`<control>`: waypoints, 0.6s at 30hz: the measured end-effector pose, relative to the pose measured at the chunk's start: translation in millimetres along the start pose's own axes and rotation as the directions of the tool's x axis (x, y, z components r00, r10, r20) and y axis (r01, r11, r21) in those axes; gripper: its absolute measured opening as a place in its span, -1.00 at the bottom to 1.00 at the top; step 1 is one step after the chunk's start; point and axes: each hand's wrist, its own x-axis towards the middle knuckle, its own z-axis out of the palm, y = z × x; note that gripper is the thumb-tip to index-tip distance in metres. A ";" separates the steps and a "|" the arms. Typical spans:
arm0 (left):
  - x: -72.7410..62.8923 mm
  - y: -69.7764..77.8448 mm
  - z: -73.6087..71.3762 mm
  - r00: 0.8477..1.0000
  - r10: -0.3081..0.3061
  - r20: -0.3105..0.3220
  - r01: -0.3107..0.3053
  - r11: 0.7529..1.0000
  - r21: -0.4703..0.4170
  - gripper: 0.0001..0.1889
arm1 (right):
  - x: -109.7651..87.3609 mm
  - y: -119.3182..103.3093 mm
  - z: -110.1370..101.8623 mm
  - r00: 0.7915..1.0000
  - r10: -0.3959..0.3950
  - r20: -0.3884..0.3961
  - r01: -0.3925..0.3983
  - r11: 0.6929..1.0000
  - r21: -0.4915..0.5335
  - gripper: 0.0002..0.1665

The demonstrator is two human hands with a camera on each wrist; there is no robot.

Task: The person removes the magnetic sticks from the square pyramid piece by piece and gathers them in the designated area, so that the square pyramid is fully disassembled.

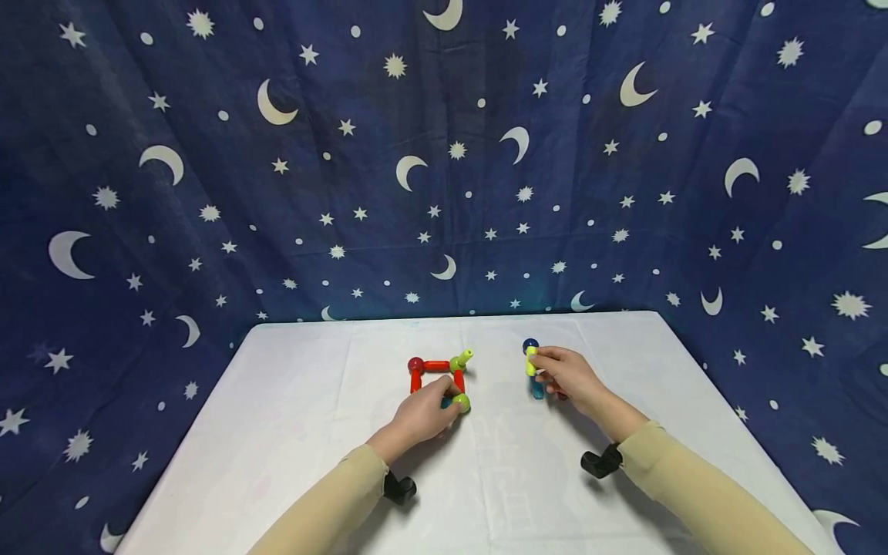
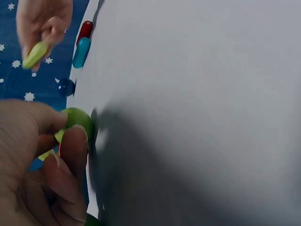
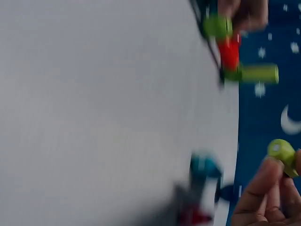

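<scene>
Red rods (image 1: 436, 366) and balls form a four-sided frame on the table, with a dark red ball (image 1: 415, 365) at its far left corner. From the green ball (image 1: 457, 364) at the far right corner, a yellow-green rod (image 1: 467, 357) sticks up at a slant. My left hand (image 1: 426, 408) pinches the near right green ball (image 2: 79, 120) between thumb and fingers and covers part of the near side. To the right, my right hand (image 1: 570, 375) holds another yellow-green rod (image 3: 282, 151) by its fingertips, raised off the table.
Below and beside the right hand lie a dark blue ball (image 1: 530, 344), a teal rod (image 1: 537, 388) and a dark red rod (image 2: 85, 30). The white-covered table (image 1: 312, 462) meets a dark blue star-and-moon cloth (image 1: 444, 193) at the back and sides.
</scene>
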 end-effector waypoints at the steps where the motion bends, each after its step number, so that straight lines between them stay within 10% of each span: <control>1: -2.0 -1.1 -1.5 1.000 -0.004 0.007 0.004 1.000 -0.004 -0.81 | -0.3 2.0 -9.6 1.000 -0.002 -0.014 0.002 0.999 -0.050 -0.36; 7: -10.1 -6.5 -7.0 1.000 0.006 -0.009 -0.005 1.000 0.011 -0.77 | -3.8 18.2 -54.6 0.996 0.000 -0.085 -0.026 0.950 -0.310 -0.37; 18: -12.8 -11.2 -10.3 1.000 -0.004 0.023 0.004 1.000 -0.006 -0.78 | -6.5 41.6 -77.1 0.994 0.019 -0.112 -0.063 0.914 -0.400 -0.51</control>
